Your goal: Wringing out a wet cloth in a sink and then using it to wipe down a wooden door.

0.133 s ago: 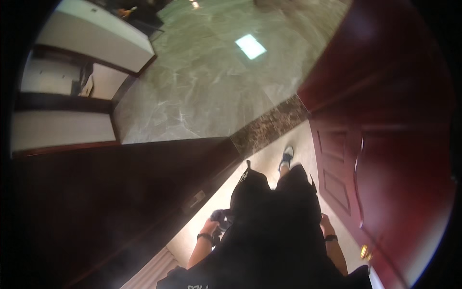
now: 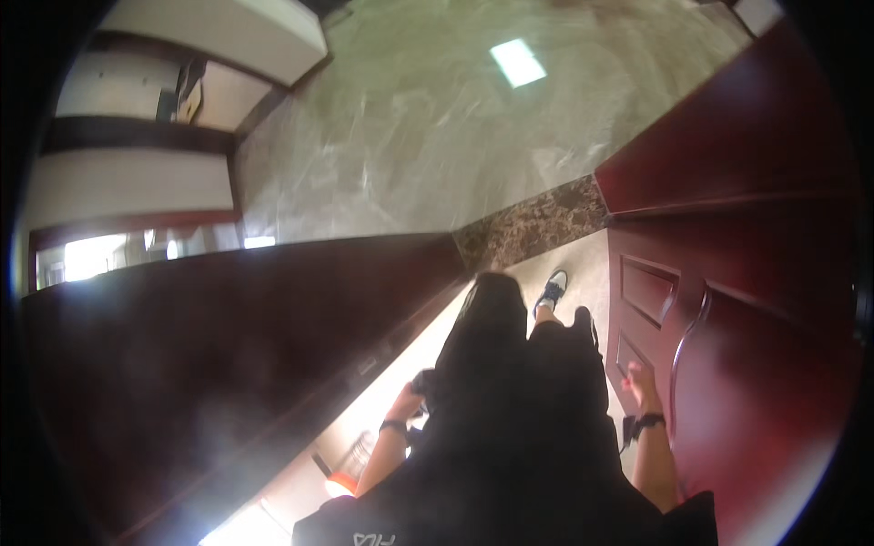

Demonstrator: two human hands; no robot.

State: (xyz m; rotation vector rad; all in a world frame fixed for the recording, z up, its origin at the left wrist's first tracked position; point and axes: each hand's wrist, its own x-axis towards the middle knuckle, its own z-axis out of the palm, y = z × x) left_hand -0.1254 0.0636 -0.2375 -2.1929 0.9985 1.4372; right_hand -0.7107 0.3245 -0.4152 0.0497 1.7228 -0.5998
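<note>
My left hand point(image 2: 407, 403) hangs beside my left thigh, its fingers closed round a small dark object point(image 2: 423, 382). Part of that object is lost against my black shorts, and its kind cannot be made out. At my right side, my right hand point(image 2: 641, 384) is raised a little in front of the dark red panelled door point(image 2: 756, 373). Its fingers look partly bent and apart, with nothing visible in them. Whether it touches the door I cannot tell. Both wrists wear dark bands.
A dark brown door leaf point(image 2: 228, 364) stands along my left. Ahead, a brown mottled stone threshold point(image 2: 537, 218) leads to a glossy marble floor point(image 2: 410, 136). A pale cabinet with dark edges point(image 2: 137, 182) is at the far left. My shoe point(image 2: 552, 288) is near the threshold.
My right hand has come up and forward, away from my thigh toward the red door. The left hand keeps its dark object. The view has turned, and the threshold appears slightly higher.
</note>
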